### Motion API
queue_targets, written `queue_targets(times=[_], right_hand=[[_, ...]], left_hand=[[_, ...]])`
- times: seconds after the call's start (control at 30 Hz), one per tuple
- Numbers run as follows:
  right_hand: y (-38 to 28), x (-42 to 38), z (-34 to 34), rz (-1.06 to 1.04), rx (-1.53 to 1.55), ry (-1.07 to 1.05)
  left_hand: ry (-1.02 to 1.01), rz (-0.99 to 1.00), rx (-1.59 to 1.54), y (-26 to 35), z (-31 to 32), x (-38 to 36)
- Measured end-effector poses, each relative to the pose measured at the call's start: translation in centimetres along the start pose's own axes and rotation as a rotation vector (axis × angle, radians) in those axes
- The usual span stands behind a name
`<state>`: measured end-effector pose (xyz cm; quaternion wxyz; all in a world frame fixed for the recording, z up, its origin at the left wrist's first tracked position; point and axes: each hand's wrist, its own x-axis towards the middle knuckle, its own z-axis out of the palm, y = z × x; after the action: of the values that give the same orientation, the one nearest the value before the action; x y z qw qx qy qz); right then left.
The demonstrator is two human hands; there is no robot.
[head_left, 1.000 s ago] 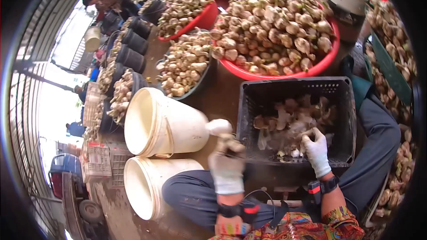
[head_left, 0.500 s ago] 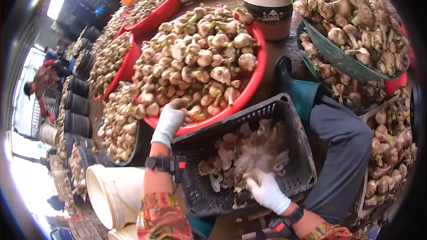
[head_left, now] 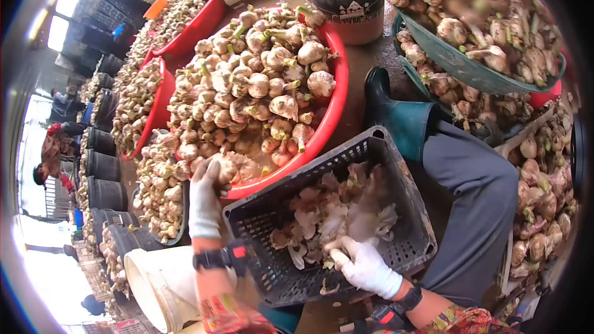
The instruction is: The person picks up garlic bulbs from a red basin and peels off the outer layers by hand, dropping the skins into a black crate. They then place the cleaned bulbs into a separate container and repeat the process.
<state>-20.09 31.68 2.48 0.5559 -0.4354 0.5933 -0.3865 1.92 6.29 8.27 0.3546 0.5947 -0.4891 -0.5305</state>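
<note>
My left hand (head_left: 206,201), in a white glove with dirty fingertips, is at the near rim of a red basin (head_left: 337,96) heaped with garlic bulbs. Its fingers are curled round a garlic bulb (head_left: 228,166) at the edge of the heap. Over the near side of a black perforated crate (head_left: 405,204) is my right hand (head_left: 366,269), also white-gloved. Its thumb and fingers are pinched together; what they hold, if anything, I cannot make out. Loose papery garlic skins (head_left: 328,213) lie in the crate just beyond the right hand.
A white bucket (head_left: 154,278) lies tipped at lower left. Another bucket (head_left: 346,9) stands behind the red basin. At right, a green basin (head_left: 476,65) is piled with garlic. My booted leg (head_left: 399,124) flanks the crate. Several black tubs and a person (head_left: 52,158) are at far left.
My left hand has shifted left and slightly down along the basin rim, and a bulb now shows at its fingers. My right hand stays over the skins. The view has swung slightly right.
</note>
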Motion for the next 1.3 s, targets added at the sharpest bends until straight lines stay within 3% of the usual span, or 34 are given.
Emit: queue_targets(times=[0.07, 0.13, 0.3, 0.4, 0.5, 0.73, 0.77, 0.9, 1.0, 1.03, 1.07, 1.13, 1.17, 1.27, 1.3], right_hand=[[-0.7, -0.5, 0.6, -0.232, -0.049, 0.040], [-2.0, -1.0, 1.1, -0.172, 0.007, -0.070], [-4.3, -3.4, 1.9, -0.209, -0.312, -0.308], [-1.8, -4.1, 4.0, -0.298, -0.382, -0.328], [-0.3, -4.9, 5.1, -0.417, -0.527, -0.209], [0.8, -3.9, 4.6, -0.427, -0.496, -0.229], [0.5, -4.1, 4.4, -0.303, -0.493, -0.282], [-0.8, -4.7, 4.5, -0.167, -0.515, -0.379], [-0.2, -3.9, 4.9, -0.205, -0.478, -0.297], [0.0, -3.6, 5.1, -0.261, -0.259, -0.227], [0.1, -3.4, 4.5, 0.054, -0.022, -0.377], [-0.9, -2.6, 2.7, 0.343, 0.106, -0.549], [-0.7, -2.1, 1.7, 0.286, 0.016, -0.603], [-1.1, -2.5, 1.0, -0.214, -0.530, -0.255], [-0.3, -2.6, 1.7, -0.421, -0.446, -0.198]], left_hand=[[-0.106, 0.026, -0.500, -1.6, -0.4, -5.6], [-0.038, -0.053, -0.627, -1.6, 2.4, -12.9], [-0.052, -0.225, -1.142, -7.2, 5.0, -24.5], [0.043, -0.223, -1.100, -10.0, 5.3, -27.2], [0.082, -0.238, -1.088, -11.0, 5.5, -27.7], [0.086, -0.292, -1.015, -13.3, 4.6, -27.2], [0.080, -0.301, -0.999, -13.7, 4.4, -27.2], [0.056, -0.315, -1.016, -13.8, 4.1, -27.3], [0.077, -0.362, -1.004, -13.3, 4.3, -27.3], [0.066, -0.359, -0.984, -12.9, 4.3, -27.4], [0.054, -0.356, -0.965, -13.0, 4.2, -27.4], [0.018, -0.393, -0.998, -14.1, 3.8, -27.3], [-0.005, -0.423, -1.010, -14.0, 4.0, -27.3], [0.040, -0.459, -1.041, -14.0, 4.9, -27.2], [0.022, -0.483, -1.025, -13.9, 5.0, -27.0]])
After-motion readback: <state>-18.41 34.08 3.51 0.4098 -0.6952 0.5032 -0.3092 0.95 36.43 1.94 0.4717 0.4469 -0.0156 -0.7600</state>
